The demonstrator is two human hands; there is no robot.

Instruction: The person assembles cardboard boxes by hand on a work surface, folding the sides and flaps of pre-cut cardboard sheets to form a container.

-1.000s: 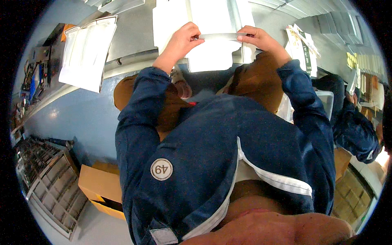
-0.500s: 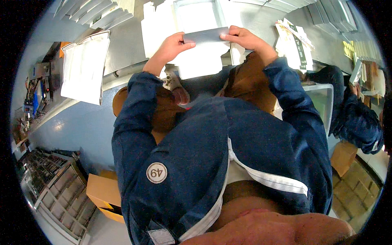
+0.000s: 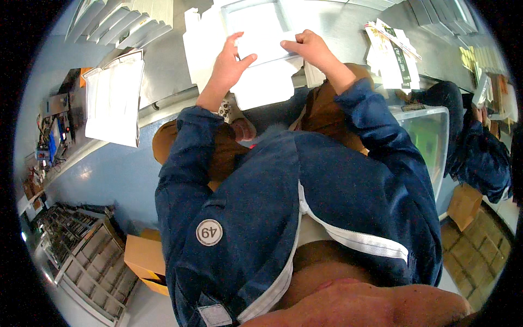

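A flat-cut white cardboard box blank (image 3: 264,90) lies in front of me, its near flaps hanging past the bench edge. A raised frame-like part (image 3: 256,16) stands at its far side. A white flap (image 3: 264,50) of the blank lies between my hands, tilted away from me. My left hand (image 3: 231,64) is beside the flap's left end, open, thumb and fingers apart. My right hand (image 3: 315,48) is closed at the flap's right corner, thumb and forefinger on it.
White folded cartons (image 3: 122,24) stand far left, above a stack of white sheets (image 3: 114,98). Printed sheets (image 3: 395,60) lie to the right on the metal bench (image 3: 338,32). A clear plastic bin (image 3: 427,136) stands right. Beyond it, a co-worker's sleeve (image 3: 482,163) shows. A cardboard box (image 3: 147,259) sits lower left.
The flap, held up earlier by both hands with its grey face showing, has tipped away and now looks white. My left hand has let go and spread its fingers; my right hand has shifted slightly left.
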